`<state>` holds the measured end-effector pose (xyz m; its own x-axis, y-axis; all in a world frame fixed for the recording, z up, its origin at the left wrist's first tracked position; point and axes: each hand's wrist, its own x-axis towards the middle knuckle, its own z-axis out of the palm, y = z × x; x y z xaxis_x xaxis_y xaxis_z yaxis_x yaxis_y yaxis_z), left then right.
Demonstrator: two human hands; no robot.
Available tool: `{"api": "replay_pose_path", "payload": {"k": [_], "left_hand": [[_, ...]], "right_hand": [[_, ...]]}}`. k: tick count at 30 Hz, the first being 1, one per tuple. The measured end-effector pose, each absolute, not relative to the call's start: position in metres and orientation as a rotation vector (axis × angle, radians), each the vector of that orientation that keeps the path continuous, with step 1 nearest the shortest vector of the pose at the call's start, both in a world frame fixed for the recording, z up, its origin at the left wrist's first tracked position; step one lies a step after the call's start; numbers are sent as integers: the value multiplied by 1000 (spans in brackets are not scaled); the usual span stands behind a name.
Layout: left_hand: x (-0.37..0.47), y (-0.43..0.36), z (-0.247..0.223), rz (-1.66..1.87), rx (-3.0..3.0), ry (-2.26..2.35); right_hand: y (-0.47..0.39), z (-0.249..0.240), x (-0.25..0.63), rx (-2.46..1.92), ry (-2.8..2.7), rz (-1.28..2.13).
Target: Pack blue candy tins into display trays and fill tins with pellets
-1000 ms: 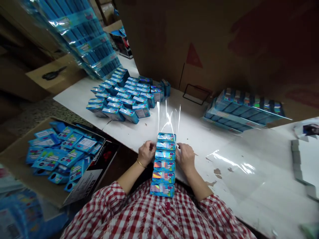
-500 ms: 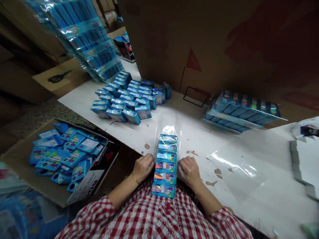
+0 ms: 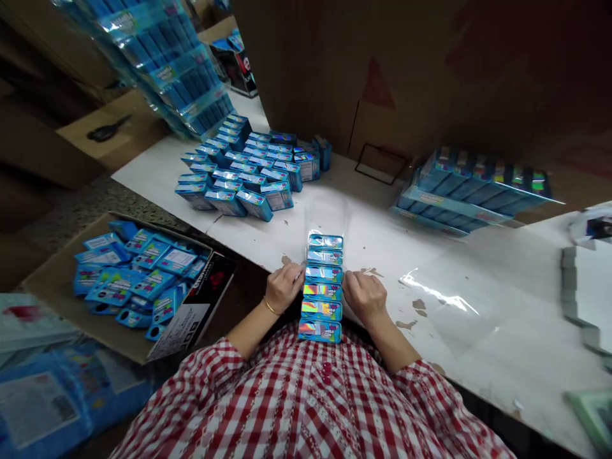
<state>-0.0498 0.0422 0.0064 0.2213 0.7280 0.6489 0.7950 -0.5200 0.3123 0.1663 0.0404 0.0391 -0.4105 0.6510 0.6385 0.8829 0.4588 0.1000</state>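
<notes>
A row of several small blue boxes (image 3: 322,292) lies in front of me, tight together inside a clear plastic sleeve (image 3: 327,213). The sleeve's far end extends past the last box over the white table. At the row's left side my left hand (image 3: 284,287) is closed, thumb and fingers pinched at the sleeve's edge. Opposite it, my right hand (image 3: 366,294) is also closed against the right edge, its fingertips partly hidden. The nearest box reaches my checked shirt.
Many loose blue boxes (image 3: 241,169) stand grouped on the white table (image 3: 291,233). A carton (image 3: 184,335) of blue packs sits lower left. Wrapped packs are stacked at far left (image 3: 167,70) and back right (image 3: 478,191). Clear plastic film (image 3: 444,296) lies right; a cardboard wall (image 3: 406,70) rises behind.
Both hands and the sleeved row have shifted slightly forward, away from my body. The view has tilted down a little less far up the table, so everything sits higher in the picture.
</notes>
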Motion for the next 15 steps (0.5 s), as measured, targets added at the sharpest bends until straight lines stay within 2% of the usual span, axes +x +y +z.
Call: {"api": "replay_pose_path", "payload": {"k": [2,5,9,12,15], "left_hand": [[-50,43,7,-1193,-2421,-1503],[-49,46,11,-1229,-2456,-1589],[-47,53,19,-1585,-2445,-1861],[-45,55,21,-1841,-2404,-2008],[-43,56,18,-1932,-2383,-2098]], "right_hand": [[40,39,167,-1255,-2200,-532],[45,38,163,-1359,-2085,-223],[51,41,158,-1511,-1880,196],[50,44,158,-1482,-1961,150],[51,44,159,-1487,-1977,78]]}}
